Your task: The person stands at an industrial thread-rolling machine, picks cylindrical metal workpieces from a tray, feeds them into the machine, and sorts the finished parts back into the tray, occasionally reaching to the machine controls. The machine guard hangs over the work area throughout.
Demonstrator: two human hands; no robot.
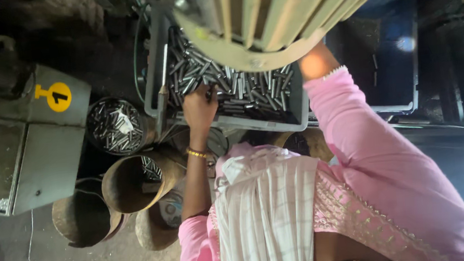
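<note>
Fingers (207, 94) on pins (239, 85) in crate (297, 114)

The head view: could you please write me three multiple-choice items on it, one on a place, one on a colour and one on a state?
1. Where is the left hand?
A. on the floor
B. among the metal pins in the grey crate
C. on a shelf

2. What colour is the round sign on the grey cabinet?
A. yellow
B. red
C. green

3. In what state is the round tin beside the crate?
A. lidded
B. empty
C. open and holding metal pins

Answers:
1 B, as the fingers lie on the heap of pins inside the crate walls.
2 A, as the disc is plainly yellow against the grey panel.
3 C, as shiny pins show through its open top.
</note>
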